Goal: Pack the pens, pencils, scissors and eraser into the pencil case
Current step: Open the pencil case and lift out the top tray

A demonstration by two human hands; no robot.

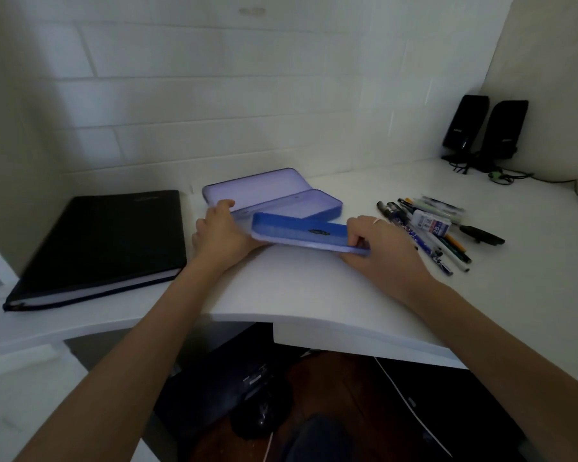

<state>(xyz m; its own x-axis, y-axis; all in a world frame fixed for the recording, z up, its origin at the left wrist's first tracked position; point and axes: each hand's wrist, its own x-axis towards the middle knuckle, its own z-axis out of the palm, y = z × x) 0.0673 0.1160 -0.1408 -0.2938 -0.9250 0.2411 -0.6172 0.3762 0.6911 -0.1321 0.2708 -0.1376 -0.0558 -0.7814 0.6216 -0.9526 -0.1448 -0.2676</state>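
The blue pencil case (274,198) lies open on the white desk (314,295). Both hands hold its blue inner tray (306,233) just in front of it. The left hand (222,235) curls round the tray's left end. The right hand (379,248) pinches the right end. The pens (424,228) and the eraser (431,225) lie just past the right fingers.

Taking the open pencil case (281,195) as landmark: bare white table (314,288) lies in front of it toward the near edge, and a strip of bare table runs behind it along the wall. To its left a black notebook (107,238) blocks the way, with a narrow gap between. To its right a heap of pens (424,228) with an eraser (431,224) lies; farther right, two black speakers (484,131) and cables fill the back corner.
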